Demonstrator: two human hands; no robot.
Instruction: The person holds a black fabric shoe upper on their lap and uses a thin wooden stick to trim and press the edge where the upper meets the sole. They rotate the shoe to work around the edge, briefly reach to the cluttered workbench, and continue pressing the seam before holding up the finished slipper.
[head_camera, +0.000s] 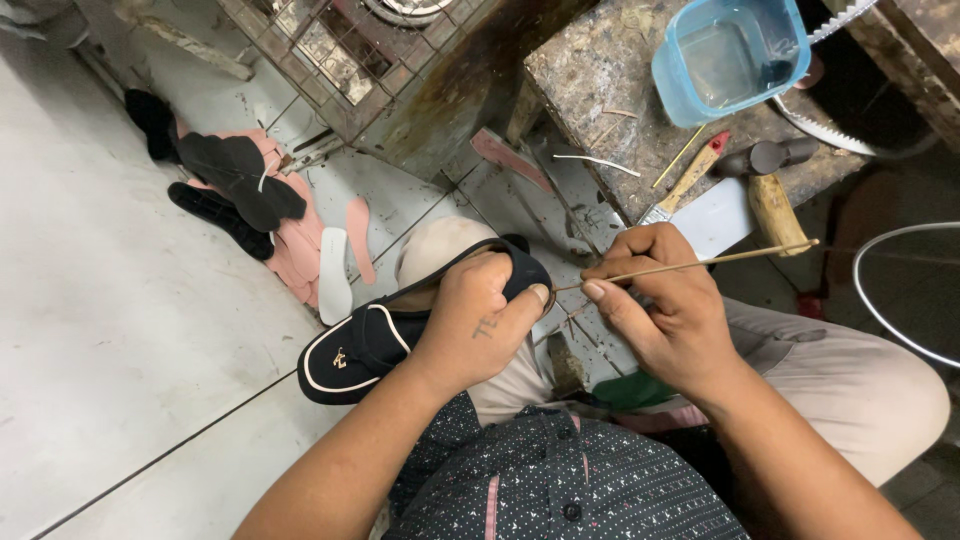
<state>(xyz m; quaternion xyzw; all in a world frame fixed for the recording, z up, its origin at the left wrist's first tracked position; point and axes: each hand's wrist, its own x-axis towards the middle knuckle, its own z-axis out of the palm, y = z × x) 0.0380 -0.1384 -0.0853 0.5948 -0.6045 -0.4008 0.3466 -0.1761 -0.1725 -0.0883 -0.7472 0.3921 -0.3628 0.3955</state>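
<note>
The left hand (480, 325) wraps over a black shoe upper (385, 335) with white piping and a small gold ornament on the toe, its fingers curled shut around the heel end and the thumb pressed along the rim. The shoe rests on the person's knee at the middle of the view, toe pointing toward 8 o'clock. The right hand (665, 305) sits just beside it at 3 o'clock, its fingers pinching a thin wooden stick (700, 262); the stick's near tip meets the shoe's heel edge by the left thumb, and its far end runs out toward 2 o'clock. What is on the tip is too small to tell, possibly glue.

On the counter (590, 75) at 1 o'clock stand a blue plastic tub (730, 55), a brush with a wooden handle (690, 180) and a hammer (775, 185). A toothed saw blade (825, 130) curves behind the tub. On the floor (110, 300) at 10 o'clock lie black soles (235, 185) over pink insole cutouts (300, 250), with one white insole (333, 275) just beside them.
</note>
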